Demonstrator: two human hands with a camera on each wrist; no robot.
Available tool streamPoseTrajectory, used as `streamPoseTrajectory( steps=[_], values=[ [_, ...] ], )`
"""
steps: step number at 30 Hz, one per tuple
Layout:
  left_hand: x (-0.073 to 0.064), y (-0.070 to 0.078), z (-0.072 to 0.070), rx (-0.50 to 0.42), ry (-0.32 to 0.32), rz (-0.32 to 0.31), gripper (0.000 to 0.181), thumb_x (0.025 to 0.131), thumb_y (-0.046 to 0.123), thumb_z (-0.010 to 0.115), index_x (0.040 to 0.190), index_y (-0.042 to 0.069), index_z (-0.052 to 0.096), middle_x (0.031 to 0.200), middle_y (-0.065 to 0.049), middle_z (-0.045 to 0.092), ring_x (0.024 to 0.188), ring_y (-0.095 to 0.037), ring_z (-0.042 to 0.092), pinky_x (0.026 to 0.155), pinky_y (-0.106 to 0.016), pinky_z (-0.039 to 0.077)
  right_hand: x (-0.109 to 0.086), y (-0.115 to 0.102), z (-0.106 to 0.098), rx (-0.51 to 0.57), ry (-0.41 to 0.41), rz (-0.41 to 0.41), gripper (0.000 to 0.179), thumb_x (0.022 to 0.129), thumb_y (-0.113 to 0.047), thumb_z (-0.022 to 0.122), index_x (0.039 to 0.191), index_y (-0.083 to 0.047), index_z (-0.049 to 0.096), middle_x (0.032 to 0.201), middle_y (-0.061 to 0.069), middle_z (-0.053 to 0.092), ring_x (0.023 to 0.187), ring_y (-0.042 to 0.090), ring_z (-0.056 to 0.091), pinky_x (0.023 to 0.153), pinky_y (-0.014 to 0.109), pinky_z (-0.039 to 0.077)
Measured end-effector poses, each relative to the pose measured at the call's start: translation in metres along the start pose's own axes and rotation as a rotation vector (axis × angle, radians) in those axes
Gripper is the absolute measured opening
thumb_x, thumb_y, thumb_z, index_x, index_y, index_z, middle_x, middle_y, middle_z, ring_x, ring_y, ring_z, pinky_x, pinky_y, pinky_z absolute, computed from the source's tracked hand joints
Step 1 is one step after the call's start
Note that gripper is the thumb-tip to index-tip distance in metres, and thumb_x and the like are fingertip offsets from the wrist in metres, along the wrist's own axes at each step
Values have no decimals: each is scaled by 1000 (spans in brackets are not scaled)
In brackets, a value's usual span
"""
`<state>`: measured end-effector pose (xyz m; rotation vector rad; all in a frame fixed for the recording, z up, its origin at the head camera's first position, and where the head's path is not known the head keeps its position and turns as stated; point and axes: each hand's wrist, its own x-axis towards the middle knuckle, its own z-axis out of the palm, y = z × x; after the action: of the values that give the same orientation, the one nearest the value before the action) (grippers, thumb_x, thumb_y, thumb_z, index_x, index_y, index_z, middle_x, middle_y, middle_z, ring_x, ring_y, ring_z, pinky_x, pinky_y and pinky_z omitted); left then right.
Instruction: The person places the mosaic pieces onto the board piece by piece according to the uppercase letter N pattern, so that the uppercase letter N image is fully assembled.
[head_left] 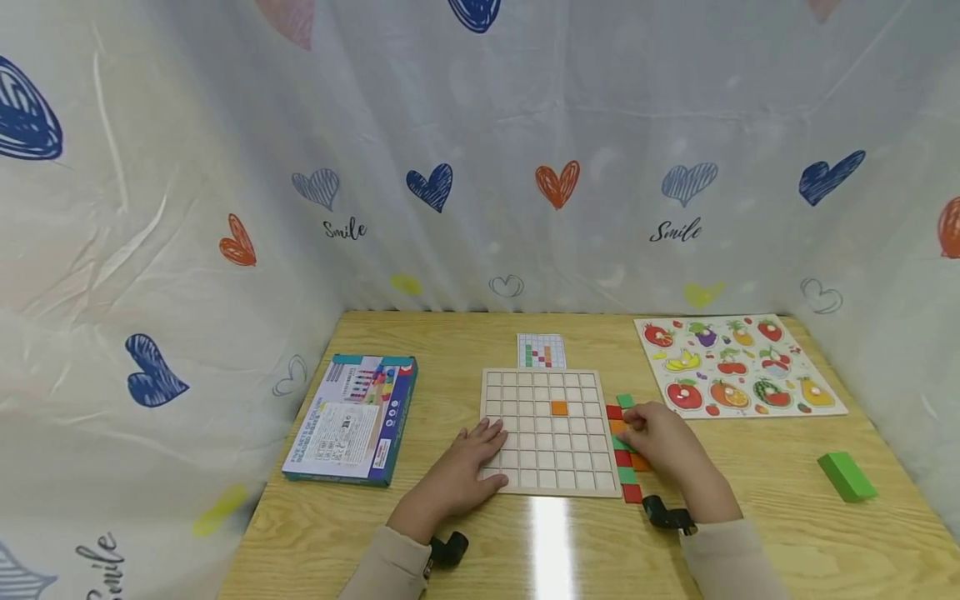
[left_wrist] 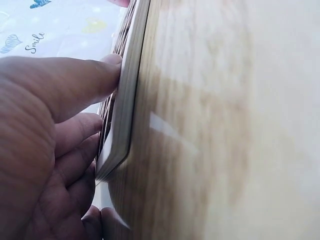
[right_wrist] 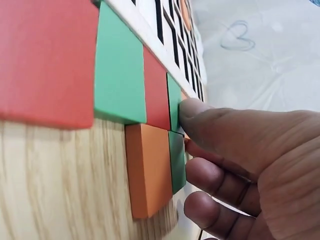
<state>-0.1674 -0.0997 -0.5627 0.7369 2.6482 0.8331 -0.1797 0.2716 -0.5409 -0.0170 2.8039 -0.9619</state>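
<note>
A wooden grid board (head_left: 551, 493) lies flat in the middle, with one orange tile (head_left: 559, 408) in a cell. My left hand (head_left: 468, 468) rests on its left front corner, fingers spread; up close, the thumb (left_wrist: 85, 82) presses the board's edge (left_wrist: 127, 95). Along the right side of the board runs a column of red, green and orange square tiles (head_left: 626, 475). Over this column is my right hand (head_left: 663, 442), its thumb and index finger pinching at an orange tile (head_left: 617, 426). In the right wrist view the thumb (right_wrist: 200, 112) mostly hides that tile, beside a green tile (right_wrist: 174, 100).
A small pattern card (head_left: 542, 351) sits behind the board. On the left lies a flat box (head_left: 348, 421). A fruit puzzle board (head_left: 738, 367) is at the back right, and a green block (head_left: 847, 477) stands near the right edge. A heart-printed curtain (head_left: 502, 233) encloses the table.
</note>
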Motion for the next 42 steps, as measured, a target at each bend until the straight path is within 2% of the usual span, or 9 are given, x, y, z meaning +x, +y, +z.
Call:
streamPoseTrajectory(
  steps=[6,12,18,23,35,42],
  values=[
    [0,0,1,-4,2,-1,72,104,32,74,166,8,47,178,-3,35,169,-29,25,139,-58,19,1,0,2,-4,2,32,22,102,-22,78,111,-3,72,101,8,69,89,22,60,81,38,58],
    [1,-1,2,3,3,-6,72,104,34,74,166,10,46,179,-1,34,169,-28,24,139,-57,18,-5,-9,6,54,37,137,24,105,-26,70,108,-3,75,89,7,67,80,22,58,67,31,49],
    [0,-1,2,-2,-1,-17,72,105,34,74,167,12,46,179,1,32,170,-26,22,140,-56,17,-4,-16,8,98,82,207,30,108,-24,62,112,3,75,88,10,66,82,25,57,66,30,47],
    [1,-1,2,-9,-1,-14,72,105,34,74,167,11,46,179,0,32,170,-27,22,140,-57,17,-5,-17,11,109,117,241,29,108,-25,63,110,2,74,87,10,65,81,25,58,66,30,45],
    [2,-2,2,-4,-3,-12,72,105,35,73,167,11,46,179,0,32,170,-27,22,139,-58,17,-5,-27,16,211,195,249,25,104,-25,71,109,-1,72,96,13,71,83,24,61,64,29,51],
    [2,-2,3,-5,-2,-6,72,105,34,73,167,10,45,179,0,32,170,-26,22,140,-56,17,-4,-29,16,175,285,233,20,103,-22,70,104,-2,72,90,11,71,76,23,62,60,28,50]
  ],
)
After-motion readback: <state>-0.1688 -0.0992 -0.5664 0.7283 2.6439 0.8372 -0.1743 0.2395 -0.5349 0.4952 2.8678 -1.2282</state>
